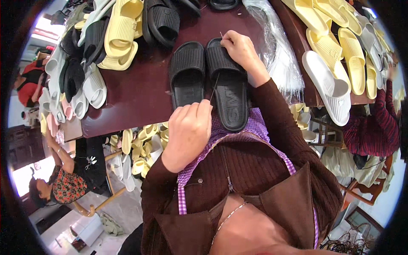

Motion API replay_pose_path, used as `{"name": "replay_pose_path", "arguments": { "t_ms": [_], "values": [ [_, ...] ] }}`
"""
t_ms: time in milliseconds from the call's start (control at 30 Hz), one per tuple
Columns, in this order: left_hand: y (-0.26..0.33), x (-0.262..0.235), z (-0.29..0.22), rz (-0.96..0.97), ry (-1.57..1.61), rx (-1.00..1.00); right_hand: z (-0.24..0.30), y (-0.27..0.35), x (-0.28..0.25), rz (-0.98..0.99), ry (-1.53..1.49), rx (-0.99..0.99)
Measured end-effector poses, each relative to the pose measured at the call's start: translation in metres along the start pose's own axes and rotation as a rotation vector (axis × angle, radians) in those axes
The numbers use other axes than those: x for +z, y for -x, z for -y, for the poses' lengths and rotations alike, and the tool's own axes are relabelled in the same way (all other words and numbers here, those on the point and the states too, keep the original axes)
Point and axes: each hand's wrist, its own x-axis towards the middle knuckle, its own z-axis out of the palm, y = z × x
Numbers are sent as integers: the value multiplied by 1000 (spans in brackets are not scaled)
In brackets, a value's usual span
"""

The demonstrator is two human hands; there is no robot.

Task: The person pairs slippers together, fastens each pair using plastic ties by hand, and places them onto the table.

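Side by side at the table's near edge lie two black slide slippers, the left slipper (187,68) and the right slipper (230,100), toes pointing away from me. My left hand (189,131) is closed in front of the left slipper's heel end. From its fingertips a thin dark strand (215,87) runs up to the right slipper's strap opening. At that slipper's toe, my right hand (241,50) rests with fingers pinched together. A fine thin tip (221,35) shows beside these fingers; what they hold is too small to name.
Black slides (163,23) and yellow slides (121,38) are heaped at the far left. Clear plastic bags (278,55) lie right of my right hand. More yellow slides (352,59) and a white slide (327,87) fill the right side. Other people sit at both sides.
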Motion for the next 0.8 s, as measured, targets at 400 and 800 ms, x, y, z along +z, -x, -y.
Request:
{"name": "replay_pose_path", "arguments": {
  "t_ms": [400, 800],
  "values": [
    [-7, 61, 70, -36, -33, 120, -11, 1, 3, -8, -24, 20],
    [-23, 94, 114, 17, 42, 94, 6, -39, 28, 116, -349, -195]
  ]
}}
